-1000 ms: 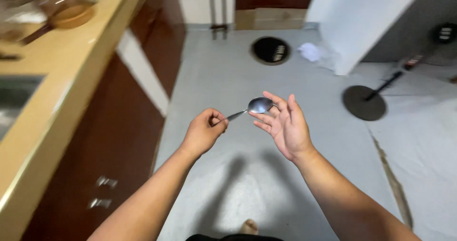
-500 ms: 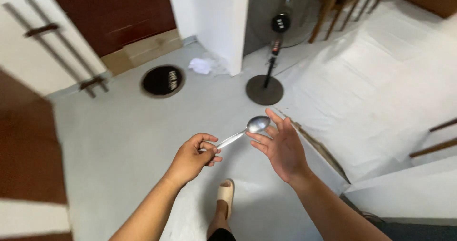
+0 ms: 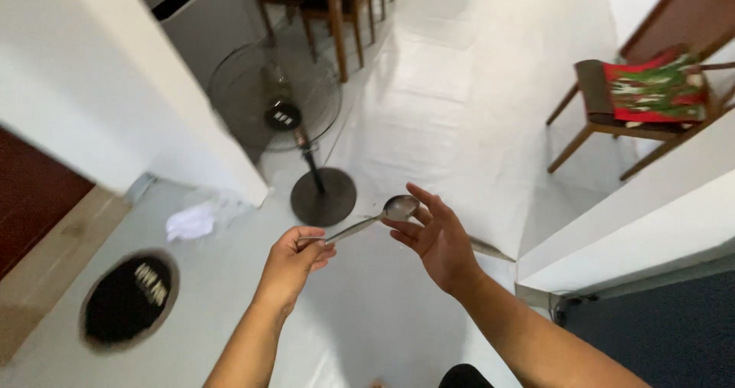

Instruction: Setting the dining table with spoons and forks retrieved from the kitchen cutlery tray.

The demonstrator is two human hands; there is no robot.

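- The camera is looking down on a pale grey floor (image 3: pixel 398 311) that is running on into a bright white-floored room beyond.
- A standing fan (image 3: pixel 295 124) is resting on its round dark base just ahead of the hands, beside a white wall corner (image 3: pixel 176 120).
- A round dark floor cover (image 3: pixel 129 300) is lying low at the left, and a crumpled white cloth (image 3: pixel 191 221) is sitting between it and the wall.
- A wooden chair with a red patterned cushion (image 3: pixel 651 89) is standing well apart at the right; a white ledge (image 3: pixel 651 219) is cutting in below it.
- Open floor is stretching ahead — between fan and chair.
- The left hand (image 3: pixel 295 258) is pinching the handle end of a metal spoon (image 3: pixel 379 218), its grip closed on it.
- The right hand (image 3: pixel 436 239) is spreading open, fingers touching the spoon's bowl — holding nothing.
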